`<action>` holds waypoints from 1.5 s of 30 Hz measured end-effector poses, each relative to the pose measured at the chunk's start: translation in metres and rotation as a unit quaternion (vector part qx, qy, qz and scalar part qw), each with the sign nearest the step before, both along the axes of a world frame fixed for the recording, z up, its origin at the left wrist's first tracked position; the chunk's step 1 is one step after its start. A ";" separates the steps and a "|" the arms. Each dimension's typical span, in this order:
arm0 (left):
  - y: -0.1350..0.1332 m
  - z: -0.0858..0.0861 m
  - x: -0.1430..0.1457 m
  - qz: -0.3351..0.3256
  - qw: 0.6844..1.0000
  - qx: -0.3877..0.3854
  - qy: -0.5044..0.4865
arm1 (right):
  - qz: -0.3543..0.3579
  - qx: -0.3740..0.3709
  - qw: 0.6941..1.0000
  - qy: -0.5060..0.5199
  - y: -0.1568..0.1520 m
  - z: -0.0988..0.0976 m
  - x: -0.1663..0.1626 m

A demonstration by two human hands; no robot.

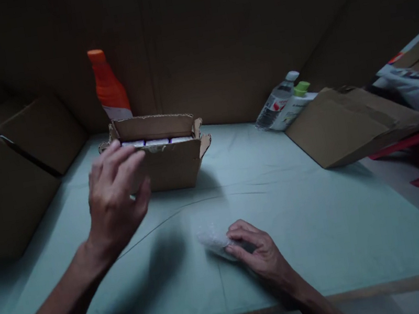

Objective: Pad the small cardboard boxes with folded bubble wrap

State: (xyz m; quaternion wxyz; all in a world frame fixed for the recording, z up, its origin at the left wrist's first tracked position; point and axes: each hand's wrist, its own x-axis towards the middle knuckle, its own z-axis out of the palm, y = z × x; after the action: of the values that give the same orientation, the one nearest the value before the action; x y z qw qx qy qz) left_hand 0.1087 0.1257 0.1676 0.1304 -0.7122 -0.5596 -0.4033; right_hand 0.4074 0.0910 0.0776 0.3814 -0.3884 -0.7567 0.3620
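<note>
My left hand [115,193] hovers in the air just in front of the left end of a small open cardboard box [171,163]. Its fingers are loosely spread and hold nothing. Inside the box stand several white packs [156,141] side by side. My right hand [258,252] rests low on the pale green table [302,216], its fingers curled over a small bundle of clear bubble wrap [212,239].
An orange bottle [108,85] stands behind the small box. Two plastic bottles [284,102] lie at the back right beside a slanted cardboard box [347,124]. More cartons [4,195] line the left side. A tall cardboard wall [215,44] closes the back.
</note>
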 end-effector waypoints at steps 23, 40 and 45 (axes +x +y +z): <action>-0.143 -0.034 -0.021 -0.103 0.986 -0.050 0.118 | 0.050 0.238 0.970 0.010 0.039 0.151 -0.016; -0.098 0.049 -0.019 -0.055 0.963 -0.263 0.017 | 0.139 0.115 0.908 -0.378 0.052 0.158 -0.089; -0.060 0.064 -0.023 -0.096 0.873 -0.473 0.064 | 0.165 0.082 0.879 -0.441 0.055 0.168 -0.091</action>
State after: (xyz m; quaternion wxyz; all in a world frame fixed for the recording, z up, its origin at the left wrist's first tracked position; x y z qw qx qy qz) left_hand 0.0858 0.0661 0.2312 -0.2258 -0.7633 -0.6029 -0.0545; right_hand 0.3165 0.1458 0.2455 -0.0264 -0.3447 -0.9266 0.1482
